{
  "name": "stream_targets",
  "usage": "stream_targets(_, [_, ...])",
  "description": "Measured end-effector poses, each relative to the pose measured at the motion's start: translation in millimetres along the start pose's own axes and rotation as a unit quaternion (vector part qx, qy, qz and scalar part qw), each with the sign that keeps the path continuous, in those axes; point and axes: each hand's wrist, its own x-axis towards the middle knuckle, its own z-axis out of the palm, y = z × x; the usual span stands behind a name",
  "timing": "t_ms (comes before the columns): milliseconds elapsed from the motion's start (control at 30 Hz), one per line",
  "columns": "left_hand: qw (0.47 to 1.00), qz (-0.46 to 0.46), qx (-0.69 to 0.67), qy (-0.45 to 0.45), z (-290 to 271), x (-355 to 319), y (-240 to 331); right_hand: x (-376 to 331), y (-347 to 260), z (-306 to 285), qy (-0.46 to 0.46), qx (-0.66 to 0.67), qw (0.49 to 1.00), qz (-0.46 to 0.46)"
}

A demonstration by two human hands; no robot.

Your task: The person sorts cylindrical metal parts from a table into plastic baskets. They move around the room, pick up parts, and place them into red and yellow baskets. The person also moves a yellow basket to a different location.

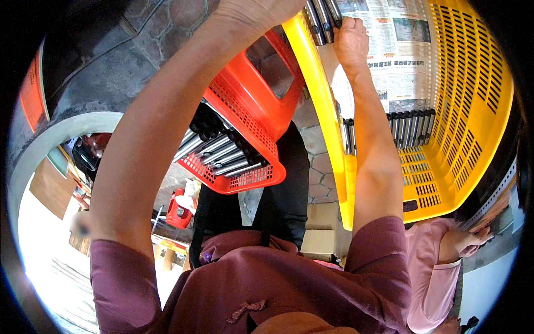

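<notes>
My right hand (pixel 350 39) reaches into a big yellow plastic crate (pixel 473 111) lined with newspaper (pixel 389 50) and is closed around metal tubes (pixel 322 16) at its top edge. A row of black-capped metal tubes (pixel 411 128) lies lower in that crate. My left hand (pixel 250 14) is up at the top of the picture, above a red plastic basket (pixel 256 111); its fingers are cut off by the frame edge. The red basket holds several more metal tubes with black ends (pixel 222 150).
Stone paving (pixel 167 28) lies under the crates. Another person in a pink sleeve (pixel 439 261) works at the lower right. A cardboard box (pixel 320 228) and a small red object (pixel 178 211) sit on the ground below. A curved grey rim (pixel 50 139) stands at left.
</notes>
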Motion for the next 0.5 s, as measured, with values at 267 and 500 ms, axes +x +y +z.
stream_targets(267, [0.988,-0.125,-0.059,-0.067,-8.1,7.5,15.9,-3.0,21.6,11.4,0.026,0.117,0.993,-0.001])
stream_targets(500, [0.996,-0.045,-0.067,-0.038,-7.1,-6.2,8.2,-2.5,19.6,0.9,-0.010,0.137,0.990,0.024])
